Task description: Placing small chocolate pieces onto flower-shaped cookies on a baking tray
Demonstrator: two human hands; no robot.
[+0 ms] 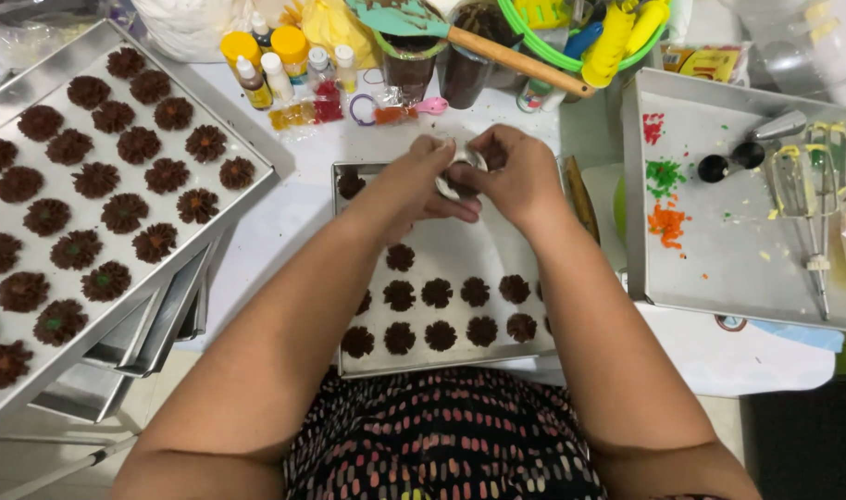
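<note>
Cookie press (460, 171), prob., between 2 hands over tray (441, 361).

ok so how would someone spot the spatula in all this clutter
Start at the middle baking tray under the two hands and look straight up to the dark cups at the table's back edge. The spatula lies across their tops: the only tool with a teal blade smeared brown and a long wooden handle.

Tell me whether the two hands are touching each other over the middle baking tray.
Touching. The head view shows the left hand and right hand pressed together around a small metal piece, fingers meeting above the baking tray.
</note>
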